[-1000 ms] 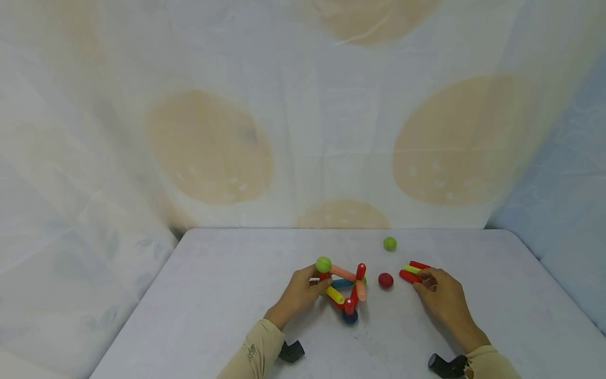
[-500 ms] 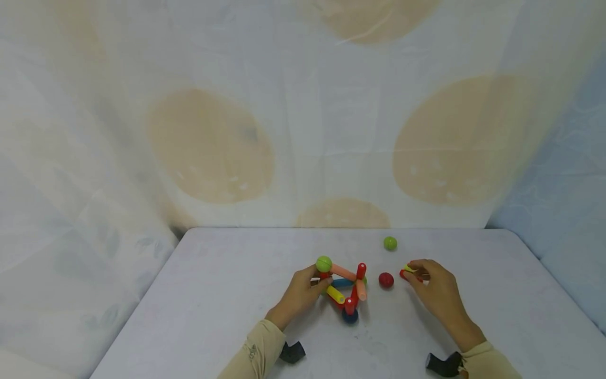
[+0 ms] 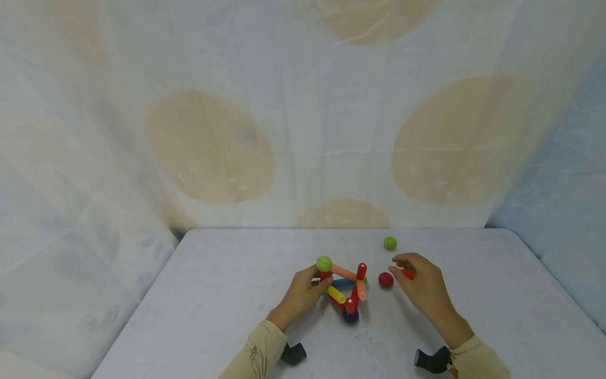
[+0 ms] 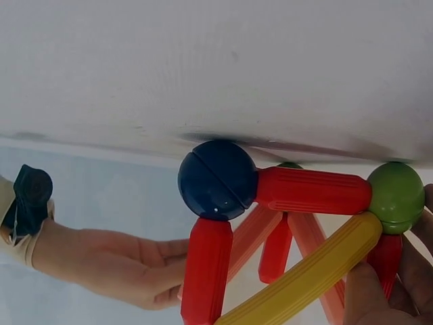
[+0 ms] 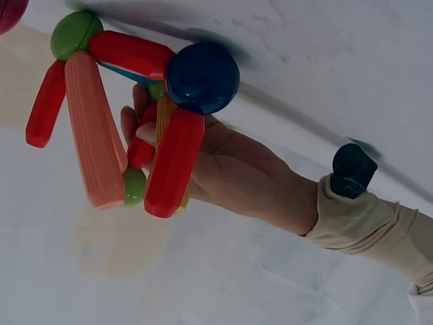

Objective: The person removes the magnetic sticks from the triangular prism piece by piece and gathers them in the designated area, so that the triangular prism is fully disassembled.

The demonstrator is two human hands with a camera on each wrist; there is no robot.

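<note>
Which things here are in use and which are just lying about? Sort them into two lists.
In use:
- rod-and-ball frame, gripped by the left hand
- red rod, held in the right hand

Lying about:
- red ball, just beside the right fingertips
- green ball, farther back on the table
</note>
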